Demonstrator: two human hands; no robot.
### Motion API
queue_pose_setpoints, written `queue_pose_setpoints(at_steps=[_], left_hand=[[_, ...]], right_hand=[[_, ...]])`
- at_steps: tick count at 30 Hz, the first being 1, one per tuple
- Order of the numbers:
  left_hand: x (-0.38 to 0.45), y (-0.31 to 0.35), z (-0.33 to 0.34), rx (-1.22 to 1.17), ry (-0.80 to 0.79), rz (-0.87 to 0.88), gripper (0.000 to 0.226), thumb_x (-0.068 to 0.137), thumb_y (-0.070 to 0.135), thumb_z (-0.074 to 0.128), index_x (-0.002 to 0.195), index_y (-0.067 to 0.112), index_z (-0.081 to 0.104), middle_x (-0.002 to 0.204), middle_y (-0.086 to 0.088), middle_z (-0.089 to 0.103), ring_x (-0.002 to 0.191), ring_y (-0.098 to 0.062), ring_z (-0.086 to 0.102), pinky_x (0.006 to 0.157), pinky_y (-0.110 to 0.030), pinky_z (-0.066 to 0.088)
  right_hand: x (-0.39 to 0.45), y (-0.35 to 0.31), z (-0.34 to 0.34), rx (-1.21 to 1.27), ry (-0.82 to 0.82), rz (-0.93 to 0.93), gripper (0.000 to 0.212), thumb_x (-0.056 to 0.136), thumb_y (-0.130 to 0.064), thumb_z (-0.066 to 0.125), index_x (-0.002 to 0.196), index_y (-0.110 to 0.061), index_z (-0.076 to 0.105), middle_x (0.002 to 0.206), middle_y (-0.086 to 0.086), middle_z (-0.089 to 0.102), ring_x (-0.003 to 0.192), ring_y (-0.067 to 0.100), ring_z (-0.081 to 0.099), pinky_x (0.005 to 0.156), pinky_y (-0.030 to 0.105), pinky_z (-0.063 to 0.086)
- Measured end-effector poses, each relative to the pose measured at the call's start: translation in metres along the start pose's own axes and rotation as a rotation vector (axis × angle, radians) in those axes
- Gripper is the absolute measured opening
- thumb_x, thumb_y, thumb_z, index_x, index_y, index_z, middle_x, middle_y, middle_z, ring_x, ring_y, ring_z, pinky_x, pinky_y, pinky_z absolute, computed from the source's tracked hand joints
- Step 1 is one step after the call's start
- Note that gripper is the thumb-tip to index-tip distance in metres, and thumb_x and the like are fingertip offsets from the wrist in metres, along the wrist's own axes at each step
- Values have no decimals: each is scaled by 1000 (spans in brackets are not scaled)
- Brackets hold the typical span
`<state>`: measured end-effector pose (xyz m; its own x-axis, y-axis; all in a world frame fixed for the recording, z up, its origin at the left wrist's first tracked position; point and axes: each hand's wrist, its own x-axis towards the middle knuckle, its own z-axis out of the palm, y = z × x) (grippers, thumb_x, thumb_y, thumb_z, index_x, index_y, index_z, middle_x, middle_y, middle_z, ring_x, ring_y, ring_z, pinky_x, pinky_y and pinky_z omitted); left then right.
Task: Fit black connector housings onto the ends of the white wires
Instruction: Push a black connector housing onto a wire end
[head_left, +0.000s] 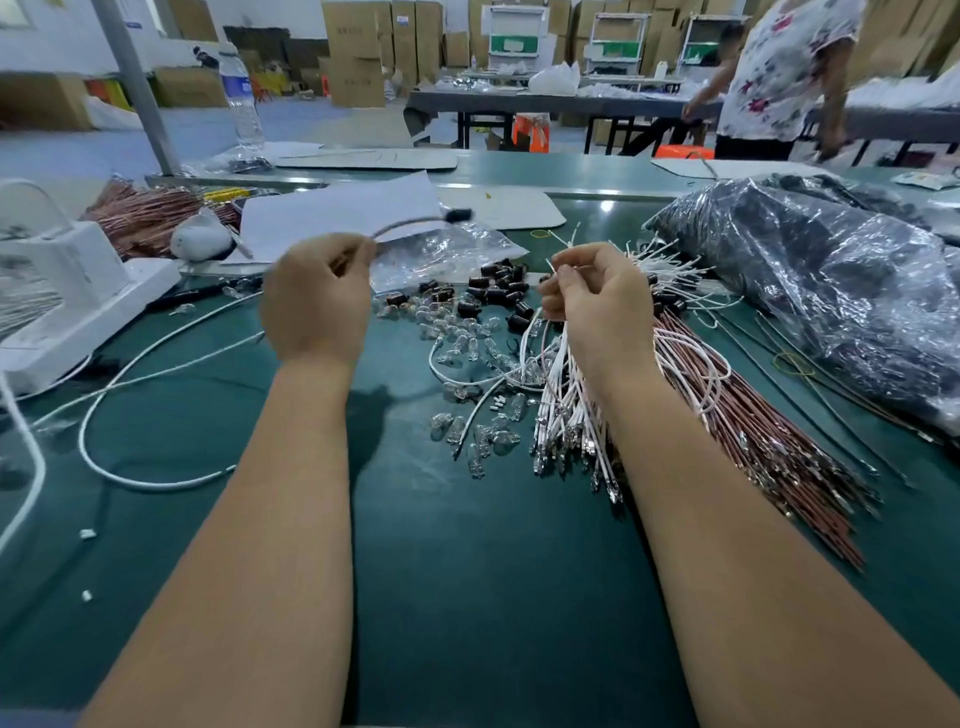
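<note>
My left hand (317, 296) is raised above the green table and pinches one white wire (410, 224). A black connector housing (458, 215) sits on that wire's far end; both are blurred. My right hand (597, 301) grips a thick bundle of white wires (566, 410) near its top, with bare ends fanning out above my fingers and metal terminals hanging below. Loose black connector housings (498, 291) lie in a heap on the table between my hands.
Small clear glass bulbs (467, 353) are scattered below the housings. Red-brown wires (753, 431) lie to the right, beside a large clear bag of dark parts (831, 291). A white machine (67, 291) and long white cables (156, 364) occupy the left. A person (779, 78) stands at a far table.
</note>
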<state>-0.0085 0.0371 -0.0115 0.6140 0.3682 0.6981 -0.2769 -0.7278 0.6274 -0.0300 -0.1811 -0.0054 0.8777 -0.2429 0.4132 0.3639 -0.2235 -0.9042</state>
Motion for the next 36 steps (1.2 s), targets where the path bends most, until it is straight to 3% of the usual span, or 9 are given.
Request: queue_pose_setpoints(at_steps=[3,6,10,14,17,22,26,31,36], left_hand=[[10,-14,-9,100,153,-110,25,96,31,55,106,17,73,95,-11,71,85,-29,62,65,-32,43],[12,-23,-13,336,144,-208,25,97,21,52,115,19,70,107,-17,65,102,-38,54,82,-42,41],[7,-24,-13,480,68,-370,51,83,-1,53,129,21,59,133,-13,51,124,-36,38,101,-48,27],[7,-20,-9,329,-3,-252,50,84,-3,44,126,18,62,124,-12,60,116,-37,49,93,-44,40],[3,-18,-1,221,-240,-314,42,89,7,41,124,19,62,121,-12,65,114,-35,53,96,-41,44],[4,-20,0,474,-462,-502,49,94,28,36,142,20,43,146,-15,42,136,-32,31,109,-42,24],[4,-20,-3,483,-373,-605,63,90,28,42,149,13,26,160,-20,4,146,-36,3,117,-50,10],[4,-12,1,306,-117,-440,59,88,19,50,144,11,32,153,-21,16,137,-41,22,109,-51,27],[-7,7,19,79,-230,-105,50,86,1,45,136,7,46,138,-15,43,127,-29,39,104,-36,32]], right_hand=[[3,0,-5,-173,64,-70,19,97,-3,48,92,-19,57,83,5,66,72,19,66,65,33,59],[7,3,-10,-306,140,-86,18,96,-3,48,96,-17,58,84,0,65,67,13,61,57,22,51],[9,7,-17,-515,206,-71,19,94,-6,47,102,-14,63,86,-2,62,80,18,59,66,30,44],[9,13,-16,-844,45,-26,22,93,-18,52,110,-7,61,109,13,60,101,29,54,77,32,40],[6,14,-13,-1075,-76,25,29,93,-30,54,103,-4,58,116,17,54,109,33,46,82,37,37],[1,9,-12,-1156,-113,-23,23,91,-17,51,72,-9,40,99,15,51,95,31,43,72,33,31],[0,7,-14,-1129,-89,-47,33,82,-4,50,62,-14,28,82,10,44,82,28,39,64,34,30],[4,12,-14,-1066,-26,0,19,81,-4,48,67,-10,38,78,7,48,81,28,49,62,32,33],[4,8,-7,-970,166,-261,12,91,1,40,90,-10,44,80,3,46,75,20,44,63,28,34]])
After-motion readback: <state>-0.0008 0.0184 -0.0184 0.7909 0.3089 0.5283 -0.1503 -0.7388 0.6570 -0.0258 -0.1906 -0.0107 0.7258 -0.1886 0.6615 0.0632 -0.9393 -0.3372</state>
